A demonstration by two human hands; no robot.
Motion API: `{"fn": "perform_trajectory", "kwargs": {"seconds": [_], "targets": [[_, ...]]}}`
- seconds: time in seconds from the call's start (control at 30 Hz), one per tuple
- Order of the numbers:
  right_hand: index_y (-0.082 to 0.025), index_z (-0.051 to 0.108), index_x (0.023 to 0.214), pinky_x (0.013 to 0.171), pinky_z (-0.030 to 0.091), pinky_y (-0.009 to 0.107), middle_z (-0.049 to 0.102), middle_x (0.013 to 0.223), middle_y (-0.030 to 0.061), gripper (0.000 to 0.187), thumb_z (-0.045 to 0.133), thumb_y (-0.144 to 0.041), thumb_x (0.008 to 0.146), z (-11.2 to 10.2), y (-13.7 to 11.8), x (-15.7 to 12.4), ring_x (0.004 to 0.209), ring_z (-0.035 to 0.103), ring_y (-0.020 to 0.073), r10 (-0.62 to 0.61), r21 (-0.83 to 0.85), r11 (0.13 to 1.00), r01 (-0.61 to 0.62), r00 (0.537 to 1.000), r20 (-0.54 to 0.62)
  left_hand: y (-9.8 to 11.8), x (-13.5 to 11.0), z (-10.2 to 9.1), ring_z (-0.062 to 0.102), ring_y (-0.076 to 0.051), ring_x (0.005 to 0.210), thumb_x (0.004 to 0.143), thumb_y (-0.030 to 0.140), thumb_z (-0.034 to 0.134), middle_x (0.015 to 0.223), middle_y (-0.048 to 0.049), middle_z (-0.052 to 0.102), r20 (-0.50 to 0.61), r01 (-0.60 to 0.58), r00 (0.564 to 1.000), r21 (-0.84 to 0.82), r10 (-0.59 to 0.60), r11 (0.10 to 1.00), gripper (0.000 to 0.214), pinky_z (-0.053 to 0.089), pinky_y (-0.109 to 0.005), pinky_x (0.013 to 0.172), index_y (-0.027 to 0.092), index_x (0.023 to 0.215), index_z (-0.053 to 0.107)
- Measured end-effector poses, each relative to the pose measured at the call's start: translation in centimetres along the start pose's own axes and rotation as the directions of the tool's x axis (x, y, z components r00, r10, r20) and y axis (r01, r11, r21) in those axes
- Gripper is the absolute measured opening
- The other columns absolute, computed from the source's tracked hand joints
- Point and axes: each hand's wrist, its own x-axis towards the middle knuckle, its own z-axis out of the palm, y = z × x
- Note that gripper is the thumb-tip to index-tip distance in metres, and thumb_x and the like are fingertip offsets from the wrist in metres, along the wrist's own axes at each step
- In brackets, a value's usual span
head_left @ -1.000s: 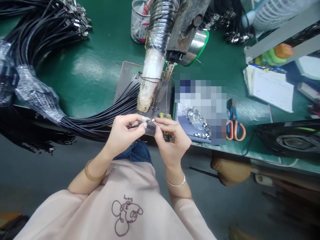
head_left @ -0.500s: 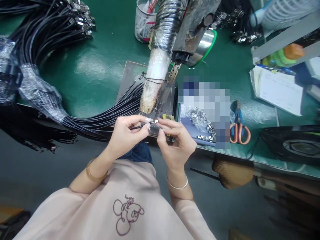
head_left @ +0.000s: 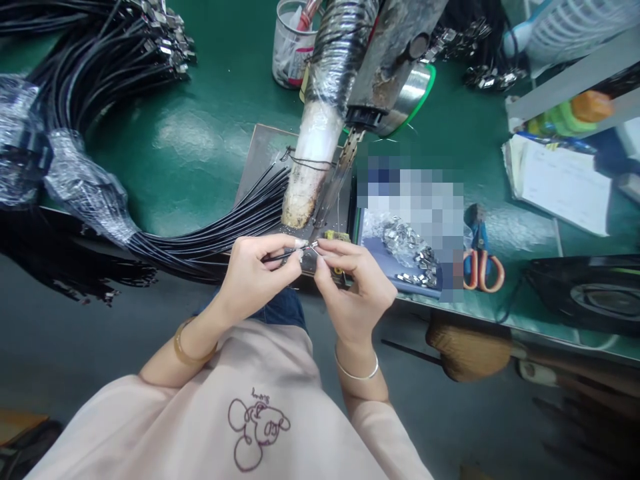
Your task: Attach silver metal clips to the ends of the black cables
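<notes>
My left hand [head_left: 260,270] pinches a black cable [head_left: 283,256] close to its end. A small metal connector [head_left: 314,245] sits at the cable's tip, between the fingertips of both hands. My right hand [head_left: 353,280] is closed with thumb and forefinger on that connector; how far it encloses the part is too small to make out. Just beyond the hands, a soldering iron tip [head_left: 345,160] points down on its stand beside a wrapped white tube [head_left: 313,147]. A bundle of black cables [head_left: 215,233] runs from the left onto a dark board [head_left: 260,150].
A blue tray [head_left: 373,257] holds loose metal connectors [head_left: 413,250]. Right of it lie orange-handled pliers [head_left: 481,257] and a notepad [head_left: 563,183]. A solder spool [head_left: 413,97] and a clear cup [head_left: 290,50] stand behind. Plastic-wrapped cable bundles [head_left: 87,187] hang over the table edge.
The view has shifted slightly, so everything sits a little lower and further right. The connector has turned a little at the fingertips; both hands keep their pinch.
</notes>
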Motion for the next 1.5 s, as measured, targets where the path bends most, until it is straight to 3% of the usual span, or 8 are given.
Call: {"fn": "perform_trajectory", "kwargs": {"seconds": [0.23, 0.37, 0.63, 1.0, 1.2, 1.37, 1.43, 1.5], "targets": [[-0.024, 0.061, 0.086, 0.078, 0.067, 0.033, 0.08, 0.1, 0.0027, 0.017, 0.067, -0.009, 0.089, -0.1, 0.1, -0.1, 0.089, 0.079, 0.0174, 0.028, -0.001, 1.0, -0.028, 0.999, 0.028, -0.1, 0.0, -0.1, 0.026, -0.005, 0.048, 0.078, 0.02, 0.065, 0.051, 0.0061, 0.039, 0.02, 0.034, 0.999, 0.018, -0.035, 0.999, 0.021, 0.022, -0.016, 0.041, 0.009, 0.082, 0.082], [-0.024, 0.064, 0.087, 0.078, 0.066, 0.032, 0.08, 0.095, 0.0014, 0.017, 0.069, -0.008, 0.088, -0.1, 0.3, 0.0, 0.09, 0.079, 0.0173, 0.008, -0.01, 1.0, -0.008, 1.0, 0.028, -0.1, -0.2, 0.0, 0.029, -0.005, 0.048, 0.078, 0.019, 0.066, 0.052, 0.0041, 0.051, 0.014, 0.024, 1.0, 0.042, -0.025, 0.999, 0.019, 0.022, -0.015, 0.04, 0.012, 0.082, 0.083], [-0.025, 0.068, 0.09, 0.08, 0.065, 0.033, 0.08, 0.095, 0.0011, 0.02, 0.071, -0.006, 0.087, -0.1, 0.0, 0.2, 0.09, 0.078, 0.0177, -0.04, -0.042, 0.998, 0.04, 0.999, 0.015, -0.3, -0.4, 0.0, 0.051, -0.007, 0.051, 0.078, 0.016, 0.067, 0.071, -0.0034, 0.077, -0.036, -0.065, 0.997, 0.076, 0.067, 0.995, 0.02, 0.033, -0.013, 0.04, 0.015, 0.087, 0.085], [-0.025, 0.064, 0.089, 0.077, 0.065, 0.033, 0.08, 0.094, 0.0017, 0.015, 0.069, -0.011, 0.089, -0.3, 0.3, -0.3, 0.088, 0.079, 0.0183, -0.022, -0.027, 0.999, 0.022, 1.0, 0.011, -0.3, -0.6, 0.0, 0.055, -0.007, 0.053, 0.079, 0.012, 0.063, 0.07, -0.0012, 0.075, 0.043, 0.019, 0.999, 0.078, -0.022, 0.997, 0.024, 0.031, -0.013, 0.04, 0.016, 0.089, 0.084], [-0.024, 0.066, 0.089, 0.075, 0.064, 0.03, 0.079, 0.09, 0.0014, 0.01, 0.068, -0.015, 0.093, -0.6, 0.4, -0.2, 0.084, 0.077, 0.0165, 0.084, -0.032, 0.996, -0.082, 0.994, 0.068, -0.8, -1.1, -0.3, 0.05, -0.007, 0.05, 0.086, 0.013, 0.061, 0.071, -0.002, 0.075, 0.118, -0.151, 0.984, 0.17, 0.132, 0.974, 0.02, 0.037, -0.017, 0.044, 0.013, 0.093, 0.08], [-0.023, 0.065, 0.085, 0.072, 0.062, 0.026, 0.076, 0.084, -0.0015, 0.011, 0.07, -0.015, 0.091, -0.9, 0.3, -0.2, 0.079, 0.075, 0.014, 0.187, 0.119, 0.974, -0.194, 0.98, 0.066, -1.0, -1.7, -0.5, 0.06, -0.011, 0.062, 0.09, 0.013, 0.064, 0.078, -0.0037, 0.076, 0.092, -0.305, 0.952, 0.205, 0.292, 0.93, 0.011, 0.047, -0.021, 0.06, 0.015, 0.089, 0.075], [-0.023, 0.064, 0.084, 0.069, 0.061, 0.026, 0.075, 0.082, -0.0016, 0.012, 0.07, -0.015, 0.091, -0.8, 0.2, -0.3, 0.077, 0.075, 0.0145, 0.212, 0.19, 0.956, -0.225, 0.974, 0.084, -0.8, -1.6, -0.8, 0.059, -0.011, 0.061, 0.093, 0.015, 0.061, 0.072, -0.0023, 0.073, 0.128, -0.262, 0.961, 0.14, 0.245, 0.955, 0.018, 0.047, -0.022, 0.062, 0.016, 0.078, 0.071], [-0.023, 0.063, 0.083, 0.068, 0.061, 0.026, 0.075, 0.082, -0.0013, 0.013, 0.069, -0.014, 0.09, -0.6, 0.3, -0.5, 0.076, 0.076, 0.0152, 0.212, 0.23, 0.945, -0.231, 0.972, 0.104, -0.7, -1.4, -1.2, 0.053, -0.009, 0.054, 0.094, 0.017, 0.057, 0.06, 0.0007, 0.064, 0.226, -0.122, 0.968, 0.042, 0.11, 0.992, 0.028, 0.042, -0.021, 0.056, 0.016, 0.067, 0.065]]}}
